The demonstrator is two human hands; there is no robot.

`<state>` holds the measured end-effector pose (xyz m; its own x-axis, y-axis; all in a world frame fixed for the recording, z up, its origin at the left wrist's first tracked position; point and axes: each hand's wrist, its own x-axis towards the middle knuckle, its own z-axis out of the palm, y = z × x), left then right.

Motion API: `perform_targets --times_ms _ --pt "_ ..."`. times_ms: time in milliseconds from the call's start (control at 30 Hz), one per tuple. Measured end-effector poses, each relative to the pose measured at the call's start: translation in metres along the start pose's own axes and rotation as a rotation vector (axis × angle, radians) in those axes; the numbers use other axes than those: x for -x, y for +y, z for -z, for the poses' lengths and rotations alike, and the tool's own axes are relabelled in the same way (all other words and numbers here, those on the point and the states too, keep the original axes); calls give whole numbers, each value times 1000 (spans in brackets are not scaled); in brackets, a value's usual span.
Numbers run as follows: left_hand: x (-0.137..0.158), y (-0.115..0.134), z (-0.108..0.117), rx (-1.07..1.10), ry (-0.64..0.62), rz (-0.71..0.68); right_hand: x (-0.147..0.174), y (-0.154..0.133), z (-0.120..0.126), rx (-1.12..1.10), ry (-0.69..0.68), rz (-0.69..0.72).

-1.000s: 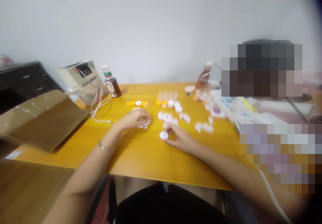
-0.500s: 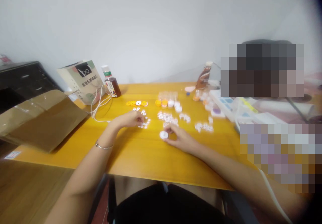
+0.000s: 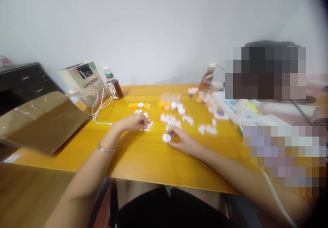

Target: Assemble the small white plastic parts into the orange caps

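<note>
Bench (image 3: 153, 163): yellow-brown top, running back to a pale wall (image 3: 143, 33).
Right hand (image 3: 186, 142): thumb and fingers pinching a white disc (image 3: 166, 138) at its right side; whether the disc touches the bench cannot be told.
Left hand (image 3: 134, 121): fingers curled inward above small white pieces (image 3: 148, 127); cannot tell if one is gripped.
Small white pieces: close together, just beside the left fingertips, on the side toward the right hand. Risk: a blunt pinch could scoop two or flick one away.
White disc: between the hands, nearer the right. Risk: held by one edge, it could tip or slip if the pinch loosens.
White openwork pieces (image 3: 170, 120): just beyond the right hand's fingers. Risk: a knuckle pushed forward could scatter them.
White cable (image 3: 96, 113): plug end near the left wrist. Risk: a leftward arm shift could drag it.
</note>
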<state>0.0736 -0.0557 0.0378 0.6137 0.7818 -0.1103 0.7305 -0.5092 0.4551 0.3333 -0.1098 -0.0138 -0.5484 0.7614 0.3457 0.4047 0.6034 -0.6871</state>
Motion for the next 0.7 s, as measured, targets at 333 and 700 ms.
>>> perform_targets --times_ms 333,700 --pt "-9 53 -34 207 32 -293 -1 0 -1 -11 -10 30" --pt "-10 57 -43 228 -14 -322 -2 5 -2 56 -22 75"
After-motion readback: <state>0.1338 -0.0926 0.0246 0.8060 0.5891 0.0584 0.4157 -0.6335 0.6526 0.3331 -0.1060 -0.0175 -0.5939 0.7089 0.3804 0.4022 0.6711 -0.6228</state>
